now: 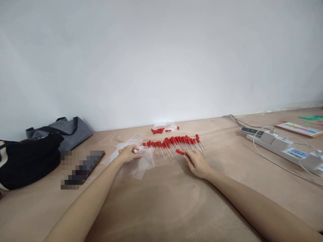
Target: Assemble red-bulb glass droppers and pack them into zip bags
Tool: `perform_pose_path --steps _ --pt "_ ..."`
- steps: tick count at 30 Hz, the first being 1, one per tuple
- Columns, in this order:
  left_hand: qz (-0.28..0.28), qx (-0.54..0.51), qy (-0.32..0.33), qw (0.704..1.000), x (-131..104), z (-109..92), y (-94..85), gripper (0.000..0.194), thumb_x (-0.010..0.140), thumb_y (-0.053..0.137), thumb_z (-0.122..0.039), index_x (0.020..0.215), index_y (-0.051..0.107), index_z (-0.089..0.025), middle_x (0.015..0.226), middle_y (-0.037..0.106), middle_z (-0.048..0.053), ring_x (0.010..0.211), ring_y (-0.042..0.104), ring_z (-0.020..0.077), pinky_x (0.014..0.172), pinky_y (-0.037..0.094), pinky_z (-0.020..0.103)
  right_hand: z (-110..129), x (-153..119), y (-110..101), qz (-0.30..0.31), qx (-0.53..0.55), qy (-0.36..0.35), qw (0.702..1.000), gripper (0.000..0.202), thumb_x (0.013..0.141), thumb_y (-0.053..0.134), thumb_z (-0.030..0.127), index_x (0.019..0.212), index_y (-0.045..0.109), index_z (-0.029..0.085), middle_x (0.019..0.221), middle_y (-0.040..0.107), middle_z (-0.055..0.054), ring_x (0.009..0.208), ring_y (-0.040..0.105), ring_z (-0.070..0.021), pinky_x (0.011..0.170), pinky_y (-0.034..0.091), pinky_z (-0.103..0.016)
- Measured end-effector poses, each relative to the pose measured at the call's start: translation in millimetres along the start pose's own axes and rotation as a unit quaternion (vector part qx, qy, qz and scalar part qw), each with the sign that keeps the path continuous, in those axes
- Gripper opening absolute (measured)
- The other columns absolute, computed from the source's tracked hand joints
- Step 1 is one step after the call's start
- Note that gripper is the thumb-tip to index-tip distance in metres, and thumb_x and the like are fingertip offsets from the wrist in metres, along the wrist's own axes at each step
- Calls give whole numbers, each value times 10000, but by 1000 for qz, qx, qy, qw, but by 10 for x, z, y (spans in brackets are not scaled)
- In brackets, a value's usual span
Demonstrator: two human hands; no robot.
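My left hand [128,154] is closed on a clear zip bag [146,156], its thumb and fingers pinching near the top. More clear bags [136,169] lie under and beside that hand. Between the fingertips of my right hand [198,164] is a dropper [180,152], its red bulb pointing left; the rest of it is hidden by the fingers. Just beyond both hands lies a long row of droppers [174,143], red bulbs toward the wall and thin clear tubes toward me.
Behind the row, loose red bulbs [157,130] lie by another clear bag [165,125]. At left are a phone [87,168], a black bag [32,159] and a striped bag [78,132]. A power strip [285,148] with cables and a colourful board [300,128] are at right.
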State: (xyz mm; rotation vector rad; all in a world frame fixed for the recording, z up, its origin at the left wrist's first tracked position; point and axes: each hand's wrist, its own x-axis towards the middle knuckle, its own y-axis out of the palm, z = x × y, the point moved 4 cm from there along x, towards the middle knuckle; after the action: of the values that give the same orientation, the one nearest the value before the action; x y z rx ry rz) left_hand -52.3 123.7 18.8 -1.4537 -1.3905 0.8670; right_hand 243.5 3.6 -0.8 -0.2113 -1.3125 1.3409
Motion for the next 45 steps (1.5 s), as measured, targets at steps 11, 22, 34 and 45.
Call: perform_pose_path --steps 11,22,34,45 --pt "-34 69 32 997 160 333 -316 345 752 453 -237 1089 514 -194 840 659 39 861 580 215 751 394 291 -40 -4 29 -6 60 -16 998 268 863 310 181 1068 482 198 860 557 -54 773 524 -158 692 415 -292" --pt "-55 -40 86 994 -108 -82 -473 443 821 287 -515 850 569 -174 704 591 14 540 531 119 529 423 218 -67 24 -62 -110 90 0 990 314 845 317 190 1142 420 182 889 568 -82 773 535 -176 687 432 -316" --pt "-7 -70 312 948 -956 -1128 259 295 803 462 -366 994 567 -167 1040 563 97 980 499 224 877 372 400 -313 5 -130 -160 261 157 939 276 798 445 366 1004 398 189 756 559 -28 668 527 -147 557 409 -257" --pt "126 -44 279 951 -1243 -1153 488 686 778 469 -466 1342 214 -170 1383 277 108 1267 230 249 1018 256 435 -249 -96 105 -203 474 310 798 549 567 657 496 911 318 236 642 466 78 507 558 -125 498 438 -262"
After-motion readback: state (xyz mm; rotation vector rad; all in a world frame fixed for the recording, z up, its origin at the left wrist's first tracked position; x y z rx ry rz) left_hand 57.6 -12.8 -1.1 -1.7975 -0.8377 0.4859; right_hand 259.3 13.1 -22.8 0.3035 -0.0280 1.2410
